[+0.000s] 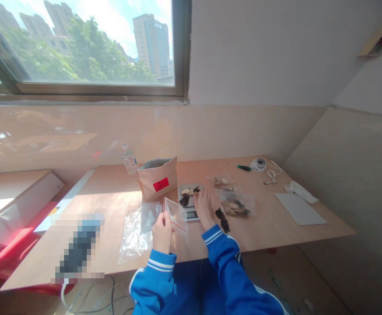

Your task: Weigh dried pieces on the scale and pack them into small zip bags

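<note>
- The left hand [162, 232], low centre of the frame, grips a small clear zip bag [176, 214] by its lower edge; the bag stands tilted, mouth up, just left of the scale [191, 202].
- The right hand [204, 208] lies over the scale's right side, fingers reaching onto the pan among the light and dark slices [188, 194]; whether it has pinched one I cannot tell.
- Risk: pressing on the pan could upset the reading, since the palm rests so close to the display.
- Risk: the held bag is limp and gripped at one spot only, so its mouth may fold shut and a slice could miss it and drop on the table [112, 201].
- Risk: loose dark pieces [222, 220] lie right by the right wrist; a sleeve sweep could push them off the near edge.
- Risk: the brown pouch [158, 177] stands open just behind the scale, touching or nearly so; a knock from either hand might tip it.
- Filled bags [236, 203] to the right sit near enough to be dragged by the forearm.
</note>
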Demonstrator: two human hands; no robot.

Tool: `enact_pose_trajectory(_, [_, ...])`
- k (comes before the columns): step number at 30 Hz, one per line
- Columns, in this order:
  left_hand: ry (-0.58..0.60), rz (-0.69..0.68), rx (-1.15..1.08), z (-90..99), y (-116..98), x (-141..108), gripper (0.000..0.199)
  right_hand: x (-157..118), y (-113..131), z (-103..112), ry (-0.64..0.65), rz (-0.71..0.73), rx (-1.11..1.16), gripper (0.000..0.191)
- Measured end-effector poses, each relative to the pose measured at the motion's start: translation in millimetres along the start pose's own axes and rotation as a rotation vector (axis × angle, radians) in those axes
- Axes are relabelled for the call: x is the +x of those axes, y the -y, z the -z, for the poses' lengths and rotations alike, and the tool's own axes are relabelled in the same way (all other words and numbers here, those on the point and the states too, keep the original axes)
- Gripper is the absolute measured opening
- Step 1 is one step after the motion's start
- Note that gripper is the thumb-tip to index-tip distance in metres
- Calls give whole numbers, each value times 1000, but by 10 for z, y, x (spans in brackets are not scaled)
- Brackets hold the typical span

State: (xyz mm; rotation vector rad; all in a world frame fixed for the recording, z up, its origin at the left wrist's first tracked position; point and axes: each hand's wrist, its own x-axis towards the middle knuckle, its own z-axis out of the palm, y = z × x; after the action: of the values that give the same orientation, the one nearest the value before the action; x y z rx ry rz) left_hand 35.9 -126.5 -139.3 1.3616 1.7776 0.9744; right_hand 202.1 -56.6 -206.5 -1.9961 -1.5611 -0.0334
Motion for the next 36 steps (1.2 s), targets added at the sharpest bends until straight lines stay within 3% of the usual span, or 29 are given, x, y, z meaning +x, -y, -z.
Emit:
enact_pose_trajectory(4, [-2,-11,-7,-22,30,10,37,61,-53,50,9,-2,176,16])
enact_pose_trajectory(7, [-11,0,-20,-54,35,13,35,78,12,203,-3,-78,401,16])
enact_pose_trajectory(12, [-9,-14,2,-121,9,12,31,-13,410,617,272,-88,844,23])
enact_pose_trajectory(16, [-28,-40,7,-139,1,-2,28,-137,705,861,364,48,677,7])
enact_pose_trajectory(23, [-39,-68,-3,-132,65,-33,25,-269,828,914,460,166,501,16])
enact_pose_trajectory(28, [-60,-57,-20,-118,127,-49,26,-290,868,1014,558,121,587,18])
enact_pose_trajectory(31, [-61,-32,-38,-115,189,-57,33,-205,813,1099,588,175,747,19])
enact_pose_trajectory(33, [-55,-24,-47,-114,230,-63,34,-88,713,1060,516,225,798,23])
enact_pose_trajectory(36, [-64,-29,-48,-102,264,-85,34,109,504,780,287,230,646,28])
